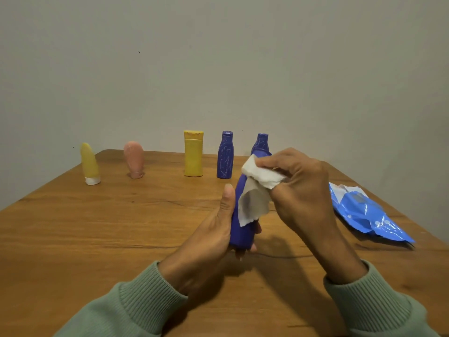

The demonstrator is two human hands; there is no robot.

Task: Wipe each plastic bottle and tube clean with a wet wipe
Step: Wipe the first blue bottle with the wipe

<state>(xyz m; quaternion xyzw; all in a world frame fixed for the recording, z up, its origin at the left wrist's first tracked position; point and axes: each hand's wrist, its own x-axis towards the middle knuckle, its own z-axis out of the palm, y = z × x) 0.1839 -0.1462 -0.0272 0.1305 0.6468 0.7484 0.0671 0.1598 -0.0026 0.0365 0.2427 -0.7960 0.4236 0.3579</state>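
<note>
Dark blue bottle (241, 229) is up off the wooden table (97, 239) at centre, neck tilted toward 1 o'clock. The left hand (209, 239) is wrapped round its base and the right hand (298, 188) pinches a white wet wipe (260, 183) against its upper half, hiding its middle. At 11 o'clock stands a second blue bottle (224, 156) with pale scribbles, then out toward 10 o'clock a yellow flip-cap bottle (193, 156), a pink tube (134, 159) and a yellow tube (90, 164) on their caps, with any print illegible. At 3 o'clock lies a crumpled blue wipe pack (364, 212), its lettering too blurred to read.
</note>
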